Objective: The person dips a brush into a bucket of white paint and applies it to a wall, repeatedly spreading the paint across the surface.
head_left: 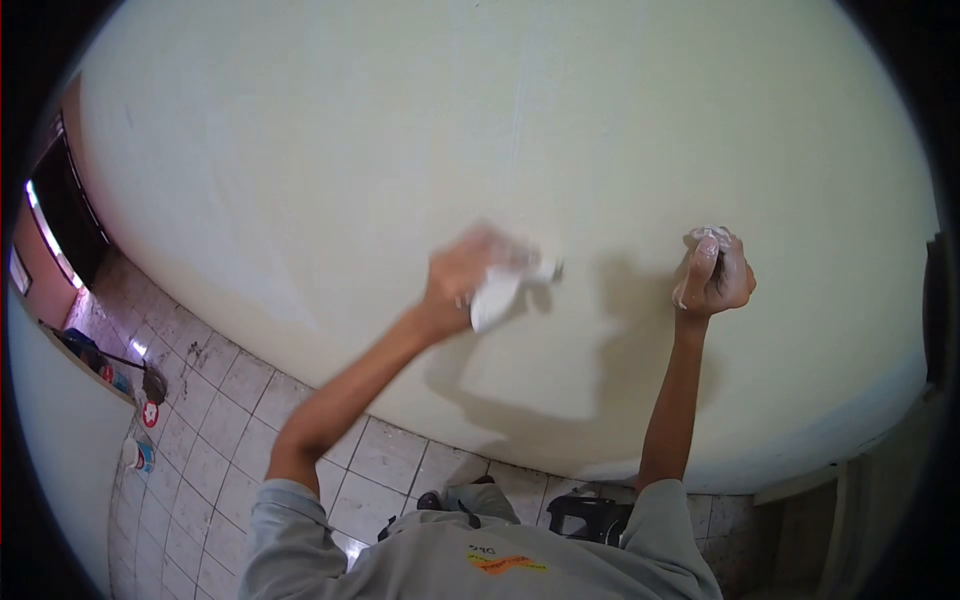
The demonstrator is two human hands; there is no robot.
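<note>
My left hand [465,268] is closed round a white flat piece [497,298] that hangs below its fingers, close to the pale yellow wall [380,140]. Motion smears this hand, so I cannot tell what the white piece is made of. To the right, my right hand [718,275] is raised in front of the same wall, fingers curled in and thumb on top. A lump of white paste [710,234] shows at the top of this fist, and more white smears mark its thumb and wrist. Both arms cast shadows on the wall.
A dirty tiled floor [235,425] runs along the wall's foot. Near my legs stands a black stool [590,517]. At the left are a white tub [138,455], a red-and-white lid [150,414] and a dark doorway [70,200].
</note>
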